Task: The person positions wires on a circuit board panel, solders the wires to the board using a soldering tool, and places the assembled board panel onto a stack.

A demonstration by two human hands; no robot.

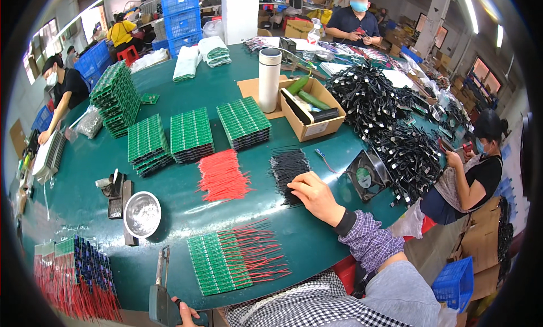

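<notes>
R hand [318, 198] at black wires [288, 166], fingers narrow; can't tell if one's gripped. L hand [188, 314] wraps soldering gun [162, 305]. Boards [212, 265] w/ red wires [263, 260] on bench [319, 245], near edge. Step's prob. picking black wires; next needs a clean single pinch.

Electronics assembly workshop, indicated by: stacked green circuit boards [191, 133], short black wires [287, 164] and a heap of black cables [362, 95] on a green surface [73, 194]; a soldering gun [161, 301]; masked workers [352, 26]; blue crates [181, 16].
</notes>
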